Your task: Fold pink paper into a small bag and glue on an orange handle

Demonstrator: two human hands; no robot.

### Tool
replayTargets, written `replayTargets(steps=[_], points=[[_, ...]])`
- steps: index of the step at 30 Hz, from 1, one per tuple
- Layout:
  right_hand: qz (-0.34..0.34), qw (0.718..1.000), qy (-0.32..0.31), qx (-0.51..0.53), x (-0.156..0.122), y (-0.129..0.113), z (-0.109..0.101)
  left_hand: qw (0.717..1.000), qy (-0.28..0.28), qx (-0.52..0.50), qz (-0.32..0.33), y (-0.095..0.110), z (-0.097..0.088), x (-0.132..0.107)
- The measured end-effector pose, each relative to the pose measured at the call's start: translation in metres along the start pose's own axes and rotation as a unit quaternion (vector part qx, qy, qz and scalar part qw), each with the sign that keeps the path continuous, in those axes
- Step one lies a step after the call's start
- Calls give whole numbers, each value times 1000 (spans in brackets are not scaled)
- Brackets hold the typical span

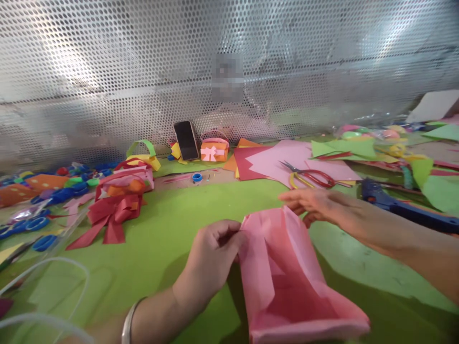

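- Craft setup in front of a perforated metal screen [107, 71], with a counter [161, 215] covered in lime-green sheet and paper scraps everywhere.
- Both hands are on a pink paper piece [287, 282], held just above the counter, front and centre.
- The left hand [211, 260] is pinched tight on its near-left top corner, and the right hand [311, 205] grips the far top edge.
- Looks like a mid-fold, shaping step. The paper is thin, creased and bag-like, flaring wider toward the camera.
- Whatever crease comes next probably needs both corners kept steady, because this stuff flops.
- Red-handled scissors [308, 177] and a blue glue gun [394, 203] sit past the right hand, with a floppy red paper bow [111, 215] off to the left.
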State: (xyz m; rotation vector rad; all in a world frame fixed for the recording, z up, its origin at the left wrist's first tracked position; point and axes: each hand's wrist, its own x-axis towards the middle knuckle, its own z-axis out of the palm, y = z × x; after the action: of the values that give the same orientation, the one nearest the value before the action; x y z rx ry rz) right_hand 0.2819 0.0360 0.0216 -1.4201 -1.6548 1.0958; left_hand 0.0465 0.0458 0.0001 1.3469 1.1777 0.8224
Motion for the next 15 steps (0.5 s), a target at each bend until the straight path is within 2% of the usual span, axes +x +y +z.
replayTargets(steps=[3, 6, 15], points=[[34, 998, -42, -35, 6, 7, 4, 1000, 2, 0, -5, -3, -3, 5], [32, 995, -71, -64, 8, 9, 14, 1000, -3, 7, -7, -5, -4, 6], [12, 991, -86, -106, 8, 8, 13, 999, 0, -3, -43, 0, -6, 6]])
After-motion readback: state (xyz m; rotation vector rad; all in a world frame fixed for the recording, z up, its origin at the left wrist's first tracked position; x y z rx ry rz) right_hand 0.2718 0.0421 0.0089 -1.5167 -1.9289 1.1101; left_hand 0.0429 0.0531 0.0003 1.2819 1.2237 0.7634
